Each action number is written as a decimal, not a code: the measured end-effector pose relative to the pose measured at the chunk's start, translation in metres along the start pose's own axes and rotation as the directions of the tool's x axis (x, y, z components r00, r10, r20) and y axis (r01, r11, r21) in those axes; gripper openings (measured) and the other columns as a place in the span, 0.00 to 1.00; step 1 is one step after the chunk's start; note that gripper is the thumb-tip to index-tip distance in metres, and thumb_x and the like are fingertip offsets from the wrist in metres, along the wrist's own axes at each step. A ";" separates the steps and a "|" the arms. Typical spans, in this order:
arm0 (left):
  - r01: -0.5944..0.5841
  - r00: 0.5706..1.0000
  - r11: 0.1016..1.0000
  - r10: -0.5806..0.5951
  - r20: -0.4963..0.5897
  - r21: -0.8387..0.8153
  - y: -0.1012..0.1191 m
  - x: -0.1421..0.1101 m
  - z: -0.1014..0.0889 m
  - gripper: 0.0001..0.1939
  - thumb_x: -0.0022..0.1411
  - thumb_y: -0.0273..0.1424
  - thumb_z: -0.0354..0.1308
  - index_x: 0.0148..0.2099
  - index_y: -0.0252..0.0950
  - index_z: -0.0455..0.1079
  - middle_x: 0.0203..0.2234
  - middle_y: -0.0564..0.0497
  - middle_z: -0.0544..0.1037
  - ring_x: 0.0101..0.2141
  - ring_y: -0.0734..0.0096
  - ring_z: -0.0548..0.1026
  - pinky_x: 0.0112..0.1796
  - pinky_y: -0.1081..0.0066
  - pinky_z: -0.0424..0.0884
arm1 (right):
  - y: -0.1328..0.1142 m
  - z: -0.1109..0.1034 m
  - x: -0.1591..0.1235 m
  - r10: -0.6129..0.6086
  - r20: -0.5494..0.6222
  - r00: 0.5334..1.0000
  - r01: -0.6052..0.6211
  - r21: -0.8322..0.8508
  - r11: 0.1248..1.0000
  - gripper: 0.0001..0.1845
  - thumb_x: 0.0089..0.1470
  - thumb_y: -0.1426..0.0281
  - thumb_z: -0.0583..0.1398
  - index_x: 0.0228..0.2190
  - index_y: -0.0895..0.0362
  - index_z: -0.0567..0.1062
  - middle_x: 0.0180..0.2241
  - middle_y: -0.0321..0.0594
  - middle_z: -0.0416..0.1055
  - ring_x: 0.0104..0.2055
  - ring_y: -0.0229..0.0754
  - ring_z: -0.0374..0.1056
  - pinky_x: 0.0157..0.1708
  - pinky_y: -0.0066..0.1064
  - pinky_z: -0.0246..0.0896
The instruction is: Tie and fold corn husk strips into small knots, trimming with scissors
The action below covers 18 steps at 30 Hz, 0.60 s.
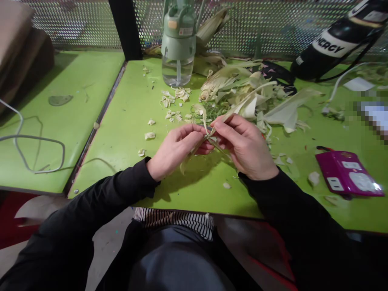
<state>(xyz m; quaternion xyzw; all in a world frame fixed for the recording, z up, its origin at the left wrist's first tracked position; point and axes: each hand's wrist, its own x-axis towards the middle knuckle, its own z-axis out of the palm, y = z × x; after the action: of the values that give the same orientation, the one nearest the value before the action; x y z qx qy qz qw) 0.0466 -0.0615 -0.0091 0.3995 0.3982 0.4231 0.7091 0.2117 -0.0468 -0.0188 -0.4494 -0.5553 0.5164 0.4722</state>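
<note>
My left hand [183,147] and my right hand [244,145] meet over the green table [194,188]. Both are closed on thin, pale strips of corn husk [207,136], which cross between my fingertips. One strip end curls upward, and others hang below my hands. Just beyond my right hand lies a loose heap of dried corn husks [285,113]. Small cream-coloured husk pieces [174,115] are scattered past my left hand. Part of the held strips is hidden by my fingers.
A green water bottle [178,48] stands at the back near a perforated metal screen [85,28]. To the right are a black bottle [330,46] leaning over, a purple packet [348,173] and a white cable [336,85]. A grey wire [36,139] lies left of the table seam.
</note>
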 end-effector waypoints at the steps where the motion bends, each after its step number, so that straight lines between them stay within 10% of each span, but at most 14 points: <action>1: -0.004 1.000 1.000 0.004 0.003 -0.003 0.000 0.000 0.000 0.06 0.67 0.24 0.54 0.35 0.32 0.67 0.26 0.54 0.76 0.26 0.81 0.76 0.36 0.75 0.77 | 0.001 0.000 0.000 0.002 0.001 1.000 -0.002 0.005 1.000 0.11 0.55 0.60 0.67 0.29 0.53 0.75 0.26 0.32 0.66 0.24 0.33 0.58 0.22 0.27 0.54; 12: 0.071 0.997 0.996 -0.070 0.026 -0.046 -0.010 0.005 -0.006 0.09 0.64 0.24 0.60 0.31 0.33 0.65 0.23 0.55 0.75 0.25 0.82 0.75 0.35 0.75 0.75 | 0.011 0.004 0.001 0.041 -0.023 0.999 -0.040 0.050 0.998 0.10 0.54 0.61 0.68 0.29 0.53 0.75 0.24 0.32 0.66 0.24 0.33 0.59 0.22 0.27 0.56; 18: 0.065 0.991 0.973 -0.088 -0.096 -0.221 -0.001 0.009 -0.008 0.07 0.70 0.26 0.53 0.38 0.32 0.70 0.31 0.49 0.80 0.32 0.78 0.79 0.42 0.74 0.77 | 0.003 -0.001 0.001 -0.197 -0.105 0.975 0.148 -0.362 0.920 0.10 0.60 0.58 0.63 0.34 0.51 0.75 0.34 0.39 0.71 0.35 0.41 0.66 0.34 0.35 0.61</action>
<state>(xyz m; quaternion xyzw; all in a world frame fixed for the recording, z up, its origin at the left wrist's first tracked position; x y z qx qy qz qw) 0.0424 -0.0518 -0.0151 0.2808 0.4014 0.4571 0.7423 0.2123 -0.0454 -0.0217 -0.5108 -0.6418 0.3324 0.4655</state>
